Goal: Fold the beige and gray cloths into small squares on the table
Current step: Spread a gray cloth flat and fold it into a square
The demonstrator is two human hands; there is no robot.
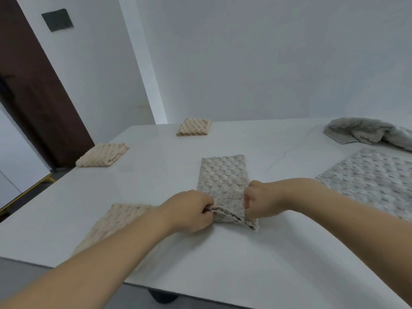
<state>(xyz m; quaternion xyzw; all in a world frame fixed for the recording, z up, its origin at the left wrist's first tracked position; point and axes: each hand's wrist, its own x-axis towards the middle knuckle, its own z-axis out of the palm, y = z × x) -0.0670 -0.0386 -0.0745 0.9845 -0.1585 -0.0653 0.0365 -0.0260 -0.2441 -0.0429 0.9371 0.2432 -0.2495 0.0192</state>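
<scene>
Hands (225, 208) cover gray cloth (224, 175) near edge

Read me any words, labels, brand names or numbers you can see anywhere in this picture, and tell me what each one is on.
None: no readable text anywhere.
The cloth gripped by the left hand and right hand shows only woven texture.
The dark wall panel is blank.
The table bears no markings.

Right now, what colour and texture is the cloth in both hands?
Light greyish-beige cloth with a raised bubble weave, clearest in the head view.
</scene>
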